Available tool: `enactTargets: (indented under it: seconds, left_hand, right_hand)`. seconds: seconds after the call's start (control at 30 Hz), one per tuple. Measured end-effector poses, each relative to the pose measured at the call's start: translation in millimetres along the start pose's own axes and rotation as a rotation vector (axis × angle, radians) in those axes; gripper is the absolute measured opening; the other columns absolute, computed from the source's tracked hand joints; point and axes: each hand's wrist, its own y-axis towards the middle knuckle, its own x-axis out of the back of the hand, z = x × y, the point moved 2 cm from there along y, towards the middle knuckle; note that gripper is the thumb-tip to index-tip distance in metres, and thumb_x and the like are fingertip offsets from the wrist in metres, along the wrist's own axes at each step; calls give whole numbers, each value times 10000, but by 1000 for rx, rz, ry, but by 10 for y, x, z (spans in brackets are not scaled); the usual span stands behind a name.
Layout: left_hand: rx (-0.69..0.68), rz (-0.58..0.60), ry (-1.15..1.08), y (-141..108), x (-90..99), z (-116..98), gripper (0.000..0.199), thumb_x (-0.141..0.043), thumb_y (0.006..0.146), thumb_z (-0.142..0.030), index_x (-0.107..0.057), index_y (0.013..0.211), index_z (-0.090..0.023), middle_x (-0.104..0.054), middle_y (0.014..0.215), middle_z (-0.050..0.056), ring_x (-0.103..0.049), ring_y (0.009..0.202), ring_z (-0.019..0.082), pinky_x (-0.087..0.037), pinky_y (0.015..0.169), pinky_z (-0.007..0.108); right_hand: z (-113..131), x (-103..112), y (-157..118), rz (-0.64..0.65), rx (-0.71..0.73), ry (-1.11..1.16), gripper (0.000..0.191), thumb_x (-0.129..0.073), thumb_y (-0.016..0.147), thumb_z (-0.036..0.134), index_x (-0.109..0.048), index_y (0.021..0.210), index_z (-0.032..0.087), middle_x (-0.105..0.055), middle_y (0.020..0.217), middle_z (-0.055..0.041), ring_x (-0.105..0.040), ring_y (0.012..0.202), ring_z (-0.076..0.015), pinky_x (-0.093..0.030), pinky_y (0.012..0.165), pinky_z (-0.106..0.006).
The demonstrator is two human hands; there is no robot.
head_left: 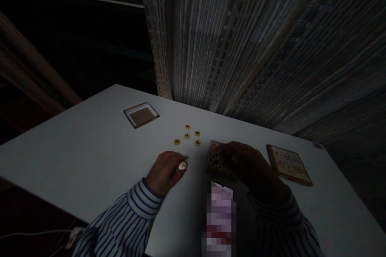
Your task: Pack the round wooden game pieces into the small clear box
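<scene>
My left hand (165, 170) is closed on a round Chinese chess piece (182, 165), pinched at the fingertips just above the white table. Several more loose chess pieces (187, 136) lie face up on the table beyond that hand. Over a shallow clear box (210, 164) my right hand (245, 164) reaches in from the right, fingers bent downward. Rows of chess pieces (216, 160) fill the part of the box that shows; the right side is covered by the hand. Deep shadow hides the right fingertips, so whatever they hold is not visible.
The white table (90, 144) stands against a striped curtain (205, 48). An open lid or shallow tray (141, 115) lies at the far left. A flat box with a printed cover (289, 164) lies at right. A lit phone (221, 209) is between my forearms.
</scene>
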Motion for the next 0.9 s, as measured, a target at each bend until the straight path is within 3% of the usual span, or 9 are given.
enactTargets:
  seconds: [0.33,0.5,0.7,0.9]
  left_hand:
    - [78,-83,-111,21,61,-75,260,-555,781,-262,-530,1032,-201,-649,954,69,-596,915,204,-487,815,421]
    - [164,-62,-217,62,48,-134,250,-563,784,-234,-530,1024,-171,-643,926,74,-616,826,167,-523,719,333]
    - [257,-62,-337,133,37,-239,276,-592,768,-254,-566,1037,-198,-621,921,55,-603,816,161,-516,719,332]
    - [349,-68,-441,191,-60,-313,171,-625,736,-268,-637,890,-195,-624,897,49,-599,841,174,-501,760,350]
  right_hand:
    - [-43,8,-42,-20,-19,-7,208,-435,865,211,-591,992,159,-666,847,-80,-612,749,-169,-470,654,-293]
    - [-49,41,-61,-43,-17,18,195,-445,873,227,-593,979,156,-657,818,-77,-602,733,-164,-455,642,-286]
    - [-37,95,-78,-38,-26,23,197,-444,877,218,-594,992,160,-655,811,-69,-598,722,-169,-444,628,-290]
    - [-50,125,-94,-49,-53,35,213,-428,881,221,-609,976,159,-664,841,-75,-604,756,-166,-453,661,-286]
